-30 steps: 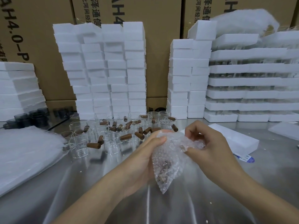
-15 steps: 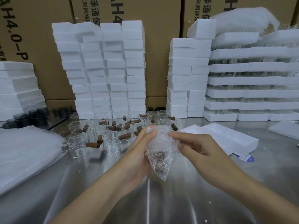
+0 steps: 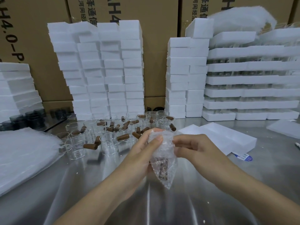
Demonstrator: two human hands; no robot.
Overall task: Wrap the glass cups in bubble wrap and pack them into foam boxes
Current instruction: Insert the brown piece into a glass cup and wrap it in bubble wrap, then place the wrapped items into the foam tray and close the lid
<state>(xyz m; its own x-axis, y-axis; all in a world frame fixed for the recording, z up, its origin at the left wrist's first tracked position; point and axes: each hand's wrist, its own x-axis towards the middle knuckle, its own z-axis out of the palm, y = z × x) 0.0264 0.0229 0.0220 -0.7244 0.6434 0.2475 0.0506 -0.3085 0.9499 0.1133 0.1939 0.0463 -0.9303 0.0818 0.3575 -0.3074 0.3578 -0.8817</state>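
Both the left hand [image 3: 139, 158] and right hand [image 3: 199, 151] grip the bubble-wrapped cup [image 3: 164, 164] above the counter [image 3: 186, 207]; carton [image 3: 32, 38] behind reads "4.0-P".

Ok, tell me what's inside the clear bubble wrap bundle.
Inside the clear bubble wrap bundle, held by the left hand and right hand, something brownish shows low down. The wrap hides its shape and any glass.

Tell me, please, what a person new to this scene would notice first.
At the centre, the left hand and right hand grip a bubble-wrap bundle over the steel table. Behind them, clear glass cups and brown stoppers crowd the table. Tall stacks of white foam boxes rise against cardboard cartons.
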